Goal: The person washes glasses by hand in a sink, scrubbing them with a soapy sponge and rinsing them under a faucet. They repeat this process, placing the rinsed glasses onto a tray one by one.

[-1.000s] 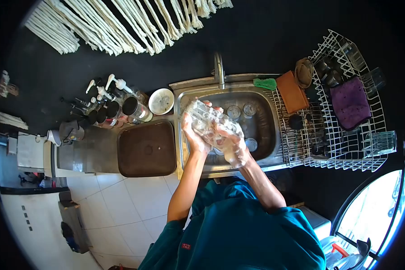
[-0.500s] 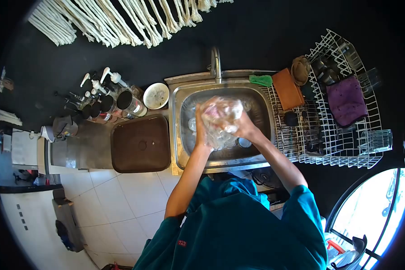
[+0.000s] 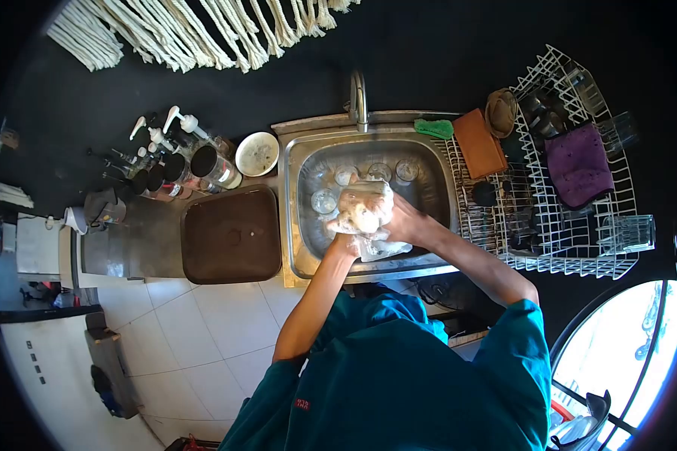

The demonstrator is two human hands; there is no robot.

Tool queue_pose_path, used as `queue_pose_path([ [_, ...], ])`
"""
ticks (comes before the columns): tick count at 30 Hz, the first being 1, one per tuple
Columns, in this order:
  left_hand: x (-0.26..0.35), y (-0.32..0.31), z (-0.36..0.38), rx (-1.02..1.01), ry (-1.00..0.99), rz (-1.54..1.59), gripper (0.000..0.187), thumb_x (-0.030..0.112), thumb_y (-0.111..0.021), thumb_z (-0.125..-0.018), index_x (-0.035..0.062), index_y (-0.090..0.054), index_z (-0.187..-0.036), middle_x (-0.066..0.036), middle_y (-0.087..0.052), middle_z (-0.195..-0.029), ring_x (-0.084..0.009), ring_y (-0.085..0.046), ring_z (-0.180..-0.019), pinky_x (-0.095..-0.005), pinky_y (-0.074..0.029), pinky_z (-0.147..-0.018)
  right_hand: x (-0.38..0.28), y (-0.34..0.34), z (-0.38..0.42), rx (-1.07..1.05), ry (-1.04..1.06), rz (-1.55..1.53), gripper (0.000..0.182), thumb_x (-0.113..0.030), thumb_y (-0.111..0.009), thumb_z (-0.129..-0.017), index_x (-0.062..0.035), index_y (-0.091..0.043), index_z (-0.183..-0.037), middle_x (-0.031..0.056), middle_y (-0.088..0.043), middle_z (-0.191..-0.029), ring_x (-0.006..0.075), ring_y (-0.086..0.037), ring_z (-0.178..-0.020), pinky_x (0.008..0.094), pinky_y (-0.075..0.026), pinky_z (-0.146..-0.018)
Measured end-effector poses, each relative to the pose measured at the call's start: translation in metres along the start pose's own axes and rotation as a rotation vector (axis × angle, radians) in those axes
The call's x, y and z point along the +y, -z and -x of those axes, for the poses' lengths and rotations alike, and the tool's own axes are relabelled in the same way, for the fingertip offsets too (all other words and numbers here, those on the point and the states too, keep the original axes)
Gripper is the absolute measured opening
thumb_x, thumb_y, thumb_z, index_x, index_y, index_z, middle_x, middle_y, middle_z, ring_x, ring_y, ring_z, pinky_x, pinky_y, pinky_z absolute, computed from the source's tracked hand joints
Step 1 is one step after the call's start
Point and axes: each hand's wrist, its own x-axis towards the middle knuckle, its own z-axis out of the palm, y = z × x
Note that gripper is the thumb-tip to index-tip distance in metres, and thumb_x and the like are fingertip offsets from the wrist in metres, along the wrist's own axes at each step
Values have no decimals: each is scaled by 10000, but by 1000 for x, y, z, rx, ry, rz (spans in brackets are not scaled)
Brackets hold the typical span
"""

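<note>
Hands and vessel are over the stainless-steel sink basin (image 3: 436,203), left of its centre line. Left hand (image 3: 359,208) is coated in white suds, its fingers bent and bunched at the upper, far side of the pair; what it closes on, or how wide it stands, cannot be told through the foam. Right hand (image 3: 401,218) comes in from the right and appears curled around the clear, foam-streaked vessel (image 3: 384,250). The visible part of the vessel lies on the near side of both hands, between the wrists and close to the near rim – lower than the left fingers, just beside the left wrist. Its exposed part runs out toward the near right; the full long axis is hidden, so tilt not determined. Nearer hand: judged the right, which seems to touch it directly; the left wrist is close too. Four small clear round glasses (image 3: 324,201) sit on the basin floor, one left of the hands, three beyond them in a loose row toward the curved metal faucet (image 3: 359,105). The green sponge (image 3: 434,128) lies at the far right corner, well apart from both hands.
</note>
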Motion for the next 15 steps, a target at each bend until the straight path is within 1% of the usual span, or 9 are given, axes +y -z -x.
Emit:
queue_pose_path([
  [1,6,-18,-1,0,-1,0,561,510,-428,-913,153,-371,-1342,-48,-522,-1229,-157,-569,-1029,-327,-541,-756,3,-1,5,35,131,61,666,-85,-758,-580,-90,-521,-1203,128,-498,-1252,301,-491,-1158,404,-428,-981],
  [3,13,-59,0,142,-206,-90,557,535,-418,-907,129,-429,-1287,-48,-551,-1174,-141,-590,-967,-293,-545,-706,15,10,0,-193,-261,161,645,-99,-765,-607,-92,-512,-1201,119,-506,-1210,298,-495,-1135,405,-434,-971],
  [4,17,-69,3,124,-123,-89,594,566,-416,-893,99,-451,-1258,-69,-568,-1130,-144,-595,-941,-287,-539,-709,12,29,-12,49,-44,21,571,-107,-731,-676,-93,-497,-1197,117,-520,-1142,302,-522,-1061,399,-438,-960],
  [5,20,-72,2,119,-124,-94,594,566,-416,-893,99,-451,-1258,-69,-568,-1130,-144,-595,-941,-287,-539,-709,4,40,-27,192,-254,-346,539,-133,-693,-732,-111,-478,-1226,107,-509,-1129,299,-525,-1008,384,-434,-955],
  [7,23,-76,1,197,-92,-77,570,540,-365,-921,112,-423,-1293,-73,-520,-1222,-183,-555,-1062,-319,-497,-866,10,40,-21,281,-115,-111,568,-189,-673,-762,-142,-452,-1283,107,-471,-1236,310,-475,-1130,390,-389,-1003],
  [10,25,-84,3,91,-152,11,621,582,-350,-905,76,-458,-1249,-90,-570,-1134,-183,-597,-983,-324,-531,-801,2,21,1,107,-109,-25,585,-197,-650,-779,-171,-429,-1320,104,-408,-1342,310,-375,-1258,408,-321,-1059],
  [11,27,-85,5,48,-159,92,666,620,-330,-894,55,-496,-1207,-94,-600,-1069,-180,-618,-934,-328,-533,-789,3,20,9,38,-7,-14,574,-182,-629,-778,-186,-437,-1320,101,-348,-1407,309,-296,-1323,428,-269,-1089],
  [13,29,-49,-2,18,-159,55,688,647,-322,-878,59,-524,-1172,-110,-605,-1068,-196,-622,-934,-339,-536,-793,-16,27,16,-50,190,97,566,-172,-626,-771,-194,-455,-1310,99,-372,-1390,309,-314,-1311,446,-271,-1085],
  [15,40,-35,-3,-447,52,300,698,667,-327,-864,74,-524,-1177,-117,-604,-1091,-218,-624,-945,-370,-532,-804,-19,29,21,-118,71,16,564,-173,-635,-760,-188,-471,-1299,102,-409,-1364,315,-336,-1297,454,-282,-1074],
])
